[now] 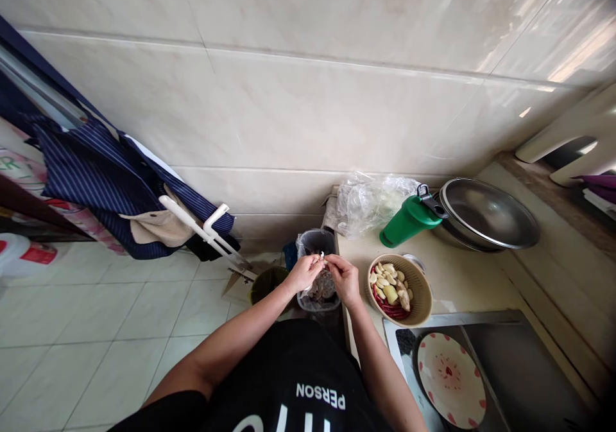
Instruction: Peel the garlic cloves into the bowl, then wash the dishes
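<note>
My left hand (307, 273) and my right hand (343, 276) meet over a lined trash bin (302, 300), thumbs and fingertips pinched together. Between them is a small whitish garlic clove (323, 259), largely covered by the fingers. Scraps and crumpled plastic lie inside the bin below. To the right of my right hand, a beige basket (424, 294) on the counter holds pale peeled garlic cloves (385, 276), pieces of ginger (403, 297) and red chilies (392, 310).
A green shaker bottle (407, 221) lies near a clear plastic bag (370, 201) and metal bowls (488, 214). A spotted plate (451, 380) sits by the sink at lower right. Left are a striped apron (96, 175), white pipes (192, 223) and another bin (267, 284).
</note>
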Tool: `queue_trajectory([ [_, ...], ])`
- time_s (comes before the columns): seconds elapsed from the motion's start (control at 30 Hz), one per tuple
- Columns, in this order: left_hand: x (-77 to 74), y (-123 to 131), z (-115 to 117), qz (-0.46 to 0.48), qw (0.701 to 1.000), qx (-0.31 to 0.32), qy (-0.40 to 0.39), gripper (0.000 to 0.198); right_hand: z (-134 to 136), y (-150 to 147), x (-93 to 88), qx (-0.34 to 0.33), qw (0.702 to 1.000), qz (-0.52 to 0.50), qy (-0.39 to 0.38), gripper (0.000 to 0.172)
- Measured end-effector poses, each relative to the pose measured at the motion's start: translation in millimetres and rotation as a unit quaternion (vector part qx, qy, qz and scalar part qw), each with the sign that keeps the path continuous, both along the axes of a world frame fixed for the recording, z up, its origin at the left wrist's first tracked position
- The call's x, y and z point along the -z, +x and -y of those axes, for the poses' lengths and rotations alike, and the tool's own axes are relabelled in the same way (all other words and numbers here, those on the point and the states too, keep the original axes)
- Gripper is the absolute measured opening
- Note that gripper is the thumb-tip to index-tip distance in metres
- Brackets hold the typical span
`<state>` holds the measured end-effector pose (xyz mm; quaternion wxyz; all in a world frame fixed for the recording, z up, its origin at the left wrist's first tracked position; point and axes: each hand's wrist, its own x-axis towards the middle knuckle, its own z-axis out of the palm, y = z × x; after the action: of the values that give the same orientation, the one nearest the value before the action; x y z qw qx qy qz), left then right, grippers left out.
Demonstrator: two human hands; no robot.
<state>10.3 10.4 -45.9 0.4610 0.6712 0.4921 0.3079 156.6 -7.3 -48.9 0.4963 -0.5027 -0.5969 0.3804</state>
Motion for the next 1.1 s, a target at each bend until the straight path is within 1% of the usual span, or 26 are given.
queue_trajectory([
  [0.1, 2.1, -1, 0, -0.004, 1.0, -0.015, 0.015, 0.03, 1, -3, -1.3, 0.005, 1.0, 0.011, 0.016, 0.02],
  [0.17, 2.9, -1, 0, -0.008, 0.999, -0.036, 0.022, 0.029, 2, -7, -0.3, 0.013, 1.0, -0.002, 0.01, 0.019],
  [0.23, 2.9, 0, 0, -0.015, 0.998, -0.06, 0.023, 0.029, 3, -11, 1.4, 0.025, 0.998, -0.046, -0.024, 0.017],
  [0.3, 2.1, 0, 0, -0.02, 0.996, -0.082, 0.023, 0.029, 4, -15, 2.4, 0.023, 0.988, -0.13, -0.084, 0.017],
  [0.37, 0.9, -1, 1, -0.021, 0.995, -0.092, 0.027, 0.03, 4, -17, 1.5, 0.002, 0.965, -0.223, -0.137, 0.017],
  [0.47, -1.1, 0, 2, -0.019, 0.995, -0.092, 0.031, 0.03, 4, -17, -1.7, -0.017, 0.928, -0.328, -0.174, 0.016],
  [0.53, -2.3, 0, 3, -0.015, 0.996, -0.088, 0.031, 0.031, 2, -16, -3.1, -0.008, 0.895, -0.398, -0.201, 0.018],
  [0.6, -3.1, 2, 4, -0.015, 0.996, -0.081, 0.031, 0.03, -1, -15, -2.7, 0.005, 0.854, -0.465, -0.234, 0.022],
  [0.7, -2.5, 3, 5, -0.025, 0.998, -0.057, 0.03, 0.03, -6, -15, 0.6, 0.01, 0.804, -0.528, -0.274, 0.025],
  [0.77, -0.1, 2, 6, -0.038, 0.998, -0.041, 0.031, 0.031, -9, -14, 3.0, 0.015, 0.782, -0.553, -0.288, 0.024],
  [0.83, 3.6, 0, 6, -0.054, 0.997, -0.042, 0.03, 0.031, -11, -11, 4.8, 0.022, 0.766, -0.575, -0.286, 0.021],
  [0.9, 7.4, -1, 5, -0.074, 0.995, -0.063, 0.024, 0.03, -13, -8, 5.6, 0.02, 0.76, -0.589, -0.274, 0.019],
  [0.93, 8.9, -2, 4, -0.083, 0.993, -0.078, 0.017, 0.029, -13, -6, 5.9, 0.014, 0.762, -0.589, -0.267, 0.019],
  [1.03, 9.8, -2, 1, -0.094, 0.988, -0.119, -0.006, 0.024, -11, -1, 7.2, -0.019, 0.784, -0.561, -0.266, 0.02],
  [1.1, 7.9, -1, 0, -0.082, 0.989, -0.123, -0.011, 0.017, -8, 0, 8.8, -0.032, 0.804, -0.53, -0.267, 0.022],
])
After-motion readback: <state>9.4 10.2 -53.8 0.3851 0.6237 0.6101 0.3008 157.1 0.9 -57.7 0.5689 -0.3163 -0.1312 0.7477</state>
